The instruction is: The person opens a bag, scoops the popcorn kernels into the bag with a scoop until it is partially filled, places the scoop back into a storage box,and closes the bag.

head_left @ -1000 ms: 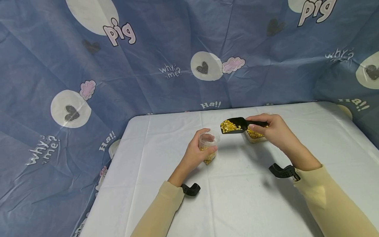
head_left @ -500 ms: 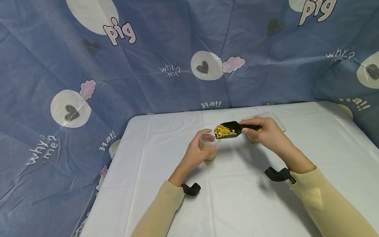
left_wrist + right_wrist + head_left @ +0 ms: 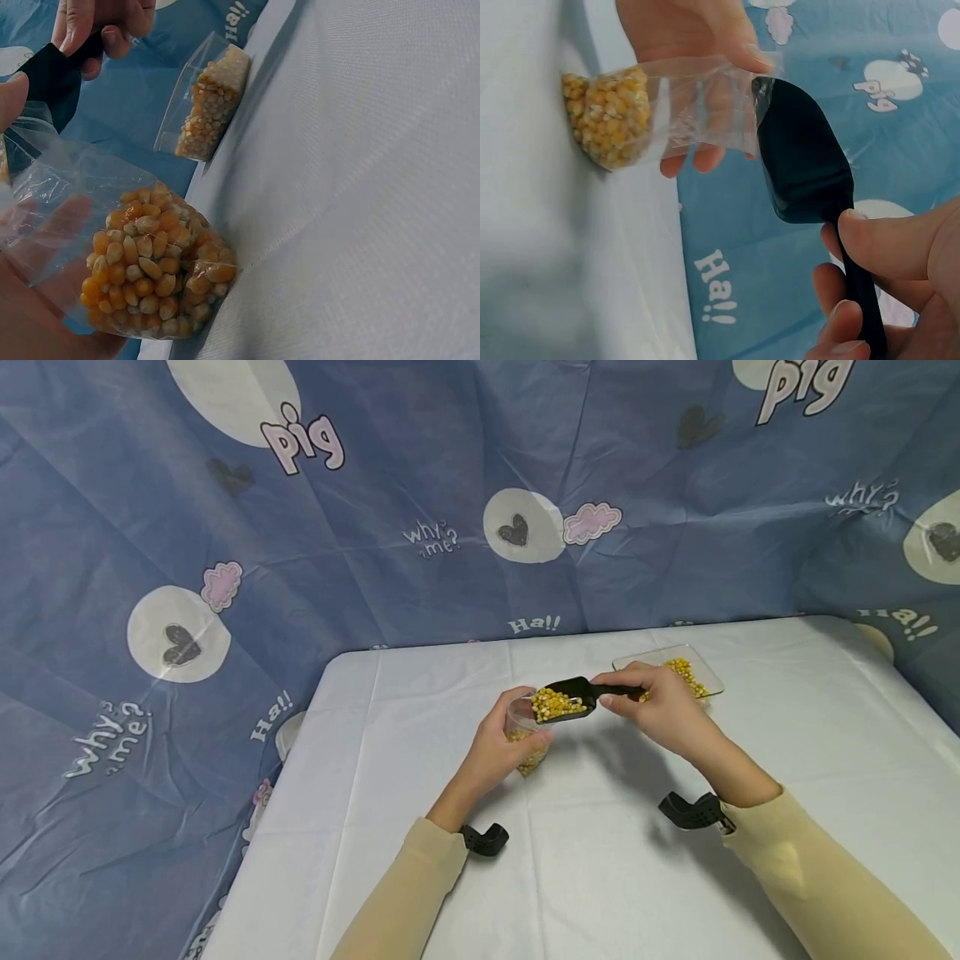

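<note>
A clear plastic bag [image 3: 82, 169], its lower part filled with corn kernels [image 3: 154, 270], stands on the table in the grip of my left hand [image 3: 491, 747], thumb and fingers around its upper part. My right hand [image 3: 671, 714] grips the handle of a black scoop [image 3: 579, 692], thumb on one side and fingers on the other. Yellow kernels [image 3: 557, 705] lie in the scoop. Its front edge is at the bag's open mouth, as the right wrist view shows, with the scoop's underside [image 3: 802, 157] facing that camera.
Behind my right hand, a clear rectangular box [image 3: 645, 657] holding more corn sits on the white tablecloth [image 3: 427, 718]; the hand partly covers it. A blue printed curtain [image 3: 420, 485] hangs past the table's far edge. Black wrist mounts [image 3: 486, 840] jut from both sleeves.
My right hand has carried the loaded scoop left and slightly down, from beside the bag to its mouth. More of the box shows now. My left hand and the bag have stayed nearly still.
</note>
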Demonstrator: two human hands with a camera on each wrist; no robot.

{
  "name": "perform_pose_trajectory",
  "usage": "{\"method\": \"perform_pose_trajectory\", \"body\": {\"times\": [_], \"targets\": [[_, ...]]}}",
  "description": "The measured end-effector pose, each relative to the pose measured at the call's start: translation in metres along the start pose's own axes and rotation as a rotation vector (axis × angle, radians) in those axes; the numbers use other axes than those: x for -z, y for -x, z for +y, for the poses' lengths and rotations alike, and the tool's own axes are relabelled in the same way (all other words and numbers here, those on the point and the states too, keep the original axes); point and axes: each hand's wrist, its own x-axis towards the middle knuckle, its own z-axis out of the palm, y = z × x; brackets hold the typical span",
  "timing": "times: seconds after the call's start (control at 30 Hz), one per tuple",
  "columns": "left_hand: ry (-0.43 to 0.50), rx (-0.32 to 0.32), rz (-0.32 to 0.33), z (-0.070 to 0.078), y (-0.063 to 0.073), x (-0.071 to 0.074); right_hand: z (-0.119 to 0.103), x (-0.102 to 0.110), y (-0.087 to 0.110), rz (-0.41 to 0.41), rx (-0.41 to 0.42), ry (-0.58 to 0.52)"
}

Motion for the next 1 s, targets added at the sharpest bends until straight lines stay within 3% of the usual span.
{"method": "perform_pose_trajectory", "body": {"times": [0.33, 0.67, 1.0], "targets": [[-0.017, 0.048, -0.016, 0.029, 0.006, 0.000, -0.005, -0.013, 0.003, 0.028, 0.055, 0.074], [-0.035, 0.018, 0.002, 0.004, 0.002, -0.002, -0.009, -0.016, 0.007, 0.079, 0.095, 0.122], [-0.044, -0.025, 0.018, 0.005, 0.002, -0.001, -0.018, -0.016, 0.009, 0.165, 0.225, 0.221]]}}
